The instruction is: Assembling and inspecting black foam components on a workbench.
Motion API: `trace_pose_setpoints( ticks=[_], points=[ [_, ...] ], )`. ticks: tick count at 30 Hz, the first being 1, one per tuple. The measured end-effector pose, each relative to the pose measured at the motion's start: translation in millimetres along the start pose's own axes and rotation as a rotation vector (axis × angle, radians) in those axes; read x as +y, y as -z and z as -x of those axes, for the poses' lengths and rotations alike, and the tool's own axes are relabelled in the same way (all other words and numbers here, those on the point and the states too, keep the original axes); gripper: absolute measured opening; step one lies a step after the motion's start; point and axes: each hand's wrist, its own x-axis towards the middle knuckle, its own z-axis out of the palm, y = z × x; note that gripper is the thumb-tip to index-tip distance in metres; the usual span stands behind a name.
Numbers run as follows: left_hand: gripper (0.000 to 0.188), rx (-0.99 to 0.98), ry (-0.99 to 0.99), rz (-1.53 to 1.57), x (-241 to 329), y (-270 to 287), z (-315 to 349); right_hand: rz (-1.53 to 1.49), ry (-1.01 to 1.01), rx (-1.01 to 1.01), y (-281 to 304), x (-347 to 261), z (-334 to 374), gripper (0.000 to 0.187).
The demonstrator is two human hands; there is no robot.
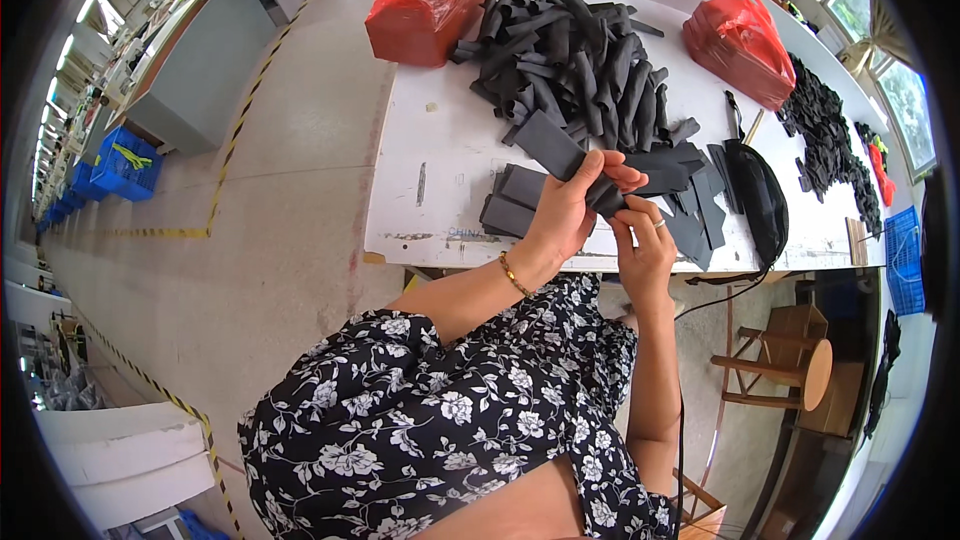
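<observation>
- At the far left, blue crates (pixel 128 162) stand in a row on the floor, the nearest with something yellow-green lying in it.
- Next comes yellow-and-black tape (pixel 240 120), running along the pale floor.
- On the far left corner of the white bench (pixel 425 135) sits a red plastic bag (pixel 435 15), its handles flopped to the left.
- Nearer the front edge, flat dark pieces (pixel 512 202) lie overlapped, just left of the hands.
- Above these, held clear of the bench, is a black strip (pixel 548 143); its upper end points up and left, and its lower end bends between the two hands.
- The left hand (pixel 566 208), with a beaded bracelet (pixel 516 276) at the wrist, grips the strip, thumb laid across it and fingers behind.
- Beyond the hands rises a pile of curled black pieces (pixel 585 60).
- The right hand (pixel 645 252), wearing a ring (pixel 659 224), pinches the strip's lower end between thumb and fingers.
- Just right of the hands, more flat pieces (pixel 690 208) spread out at angles.
- Farther back sits a second red bag (pixel 740 50), knotted on top.
- Nearer, a black pouch (pixel 757 202) lies beside those pieces.
- Below the bench's edge is a wooden stool (pixel 817 375).
- Toward the right end lies a heap of small black pieces (pixel 828 130).
- Last, a blue basket (pixel 904 260) is beside the bench.
</observation>
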Motion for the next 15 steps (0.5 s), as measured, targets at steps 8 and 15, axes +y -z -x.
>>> trace_pose_setpoints(
  ticks=[8, 15],
  points=[
    [0.028, -0.01, 0.006, -0.052, 1.4, -0.9, 2.3, -0.019, 0.02, -0.017, 3.4, 1.5, -1.7, 0.014],
    [0.035, 0.012, 0.007, -0.04, 1.1, 6.2, -6.3, -0.431, -0.404, -0.004, -4.2, -6.5, -4.5, 0.023]
  ],
)
